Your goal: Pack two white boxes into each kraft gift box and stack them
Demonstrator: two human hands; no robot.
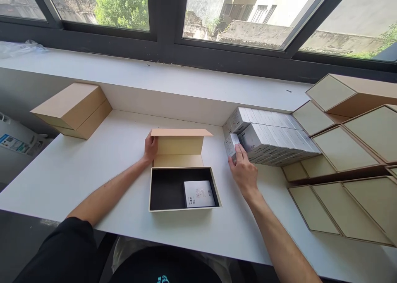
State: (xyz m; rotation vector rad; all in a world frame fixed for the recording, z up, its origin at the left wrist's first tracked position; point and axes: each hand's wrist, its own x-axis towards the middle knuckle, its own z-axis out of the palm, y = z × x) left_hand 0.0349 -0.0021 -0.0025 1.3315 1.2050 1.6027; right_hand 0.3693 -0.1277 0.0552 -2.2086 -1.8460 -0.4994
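Centrally, on the white desk (93, 163): one open tan gift box (167, 188), dark-lined, its lid (180, 144) standing upright at 12 o'clock. One white carton (199, 193) lies flat in the box's 4 o'clock corner.

Left hand (151, 147): at 10 o'clock of the box, fingers curled around the lid's left edge.

Right hand (243, 169): at 2 o'clock, fingers closed on a small white carton (231, 144) at the near-left end of the stack of white cartons (273, 138).

At 3 o'clock, overlapping tan boxes (341, 148). At 10 o'clock, well apart, two closed tan boxes (72, 109), stacked.
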